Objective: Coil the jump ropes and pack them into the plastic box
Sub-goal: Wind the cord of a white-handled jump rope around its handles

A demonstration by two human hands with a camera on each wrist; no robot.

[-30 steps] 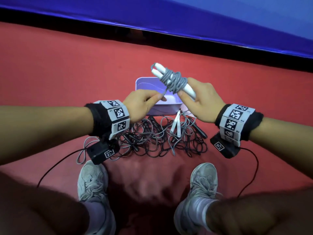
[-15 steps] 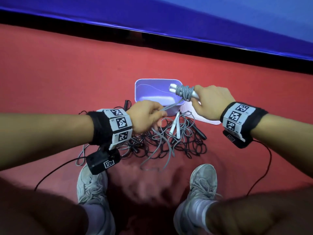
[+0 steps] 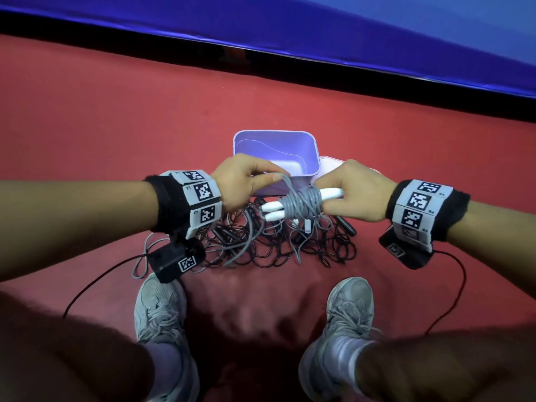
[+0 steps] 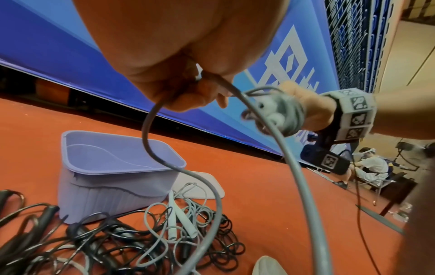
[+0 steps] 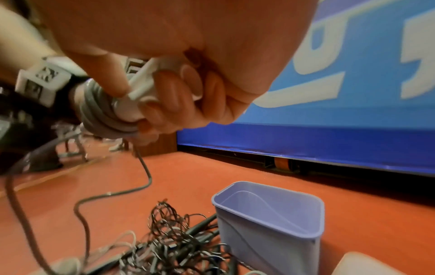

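Note:
My right hand [image 3: 352, 195] [image 5: 169, 89] grips the two white handles [image 3: 272, 211] [image 5: 141, 100] of a grey jump rope, with grey cord wound [image 3: 303, 203] [image 5: 98, 113] around them. My left hand [image 3: 246, 181] [image 4: 188, 87] pinches the loose grey cord [image 3: 285, 184] [image 4: 266, 130] just left of the winding; the rest of it hangs in a loop to the floor. The empty lilac plastic box [image 3: 314, 158] [image 4: 101, 188] [image 5: 270, 240] stands right behind both hands. A tangle of black and grey ropes [image 3: 278, 245] [image 4: 132, 238] [image 5: 169, 247] lies on the red floor below.
The box's pale lid [image 3: 330, 165] [image 4: 202, 186] lies flat on the floor to the right of the box. My two grey shoes [image 3: 159, 311] stand close in front of the rope pile. A blue barrier [image 3: 319, 33] runs along the far edge of the red floor [image 3: 116, 117].
My right hand brought the wound handles down and toward me, turning them to point left. My left hand rose from the pile, pulling the loose cord up beside the winding.

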